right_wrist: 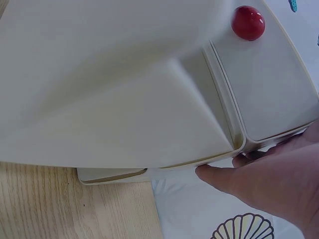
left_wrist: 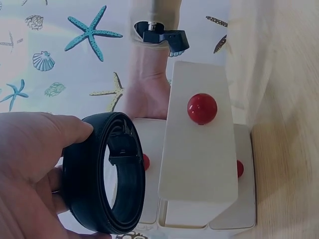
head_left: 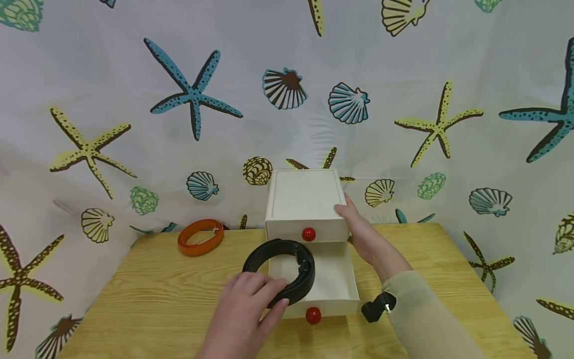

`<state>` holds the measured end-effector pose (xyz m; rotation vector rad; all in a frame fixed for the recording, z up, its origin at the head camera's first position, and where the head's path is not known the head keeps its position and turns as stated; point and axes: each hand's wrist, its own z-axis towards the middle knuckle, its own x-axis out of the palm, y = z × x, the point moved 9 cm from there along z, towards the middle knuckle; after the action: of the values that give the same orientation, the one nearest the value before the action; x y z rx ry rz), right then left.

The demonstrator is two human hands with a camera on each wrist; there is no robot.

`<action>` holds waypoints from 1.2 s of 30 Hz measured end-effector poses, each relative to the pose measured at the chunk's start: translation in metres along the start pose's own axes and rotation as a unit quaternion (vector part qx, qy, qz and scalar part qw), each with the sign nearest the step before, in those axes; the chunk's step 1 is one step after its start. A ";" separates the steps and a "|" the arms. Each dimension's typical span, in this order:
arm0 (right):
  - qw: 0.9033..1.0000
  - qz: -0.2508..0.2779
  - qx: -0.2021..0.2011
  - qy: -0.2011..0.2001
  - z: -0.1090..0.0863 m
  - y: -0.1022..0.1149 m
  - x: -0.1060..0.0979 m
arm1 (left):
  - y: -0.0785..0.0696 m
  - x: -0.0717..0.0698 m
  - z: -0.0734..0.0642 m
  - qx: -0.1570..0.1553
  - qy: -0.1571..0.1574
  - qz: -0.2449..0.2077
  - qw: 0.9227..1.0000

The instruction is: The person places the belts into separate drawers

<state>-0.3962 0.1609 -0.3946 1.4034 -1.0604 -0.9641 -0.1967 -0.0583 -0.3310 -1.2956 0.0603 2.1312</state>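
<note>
L hand [head_left: 246,309] pinches the rolled black belt [head_left: 307,271] b/w thumb & fingers. The black belt is up over the left part of the open drawer [head_left: 334,274], not lying in it; can't tell if they touch. R hand [head_left: 369,242] lies on the right side of the white box [head_left: 308,194], thumb at the top edge, fingers not wrapped round it; can't tell how hard it pushes. If the step is laying the belt in, prob. best to press the white box down a bit w/ R hand so it won't slide or tip, b/c the drawer sticks out far. Pinch the roll snug, else it may spring loose. Tip it flat, aim for the middle, go low, then let go slowly. Mind the 1 red knob [head_left: 313,315] on the drawer's front; a bump there could shove it in. The orange belt [head_left: 197,249] sits well apart, rolled up, at the back left of the tabletop [head_left: 157,294].
</note>
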 end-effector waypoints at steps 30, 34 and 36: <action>1.000 -0.005 -0.002 -0.003 -0.001 0.000 -0.001 | -0.008 0.045 0.022 0.009 0.084 -0.048 0.995; 1.000 -0.002 -0.001 -0.004 0.000 0.000 -0.001 | -0.005 0.052 0.024 0.001 0.099 -0.053 0.994; 1.000 -0.001 -0.001 -0.005 0.000 0.000 0.000 | -0.004 0.055 0.026 -0.004 0.106 -0.057 0.993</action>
<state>-0.3959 0.1614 -0.3942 1.4007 -1.0658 -0.9749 -0.2320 -0.0192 -0.3618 -1.4903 0.0660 1.8942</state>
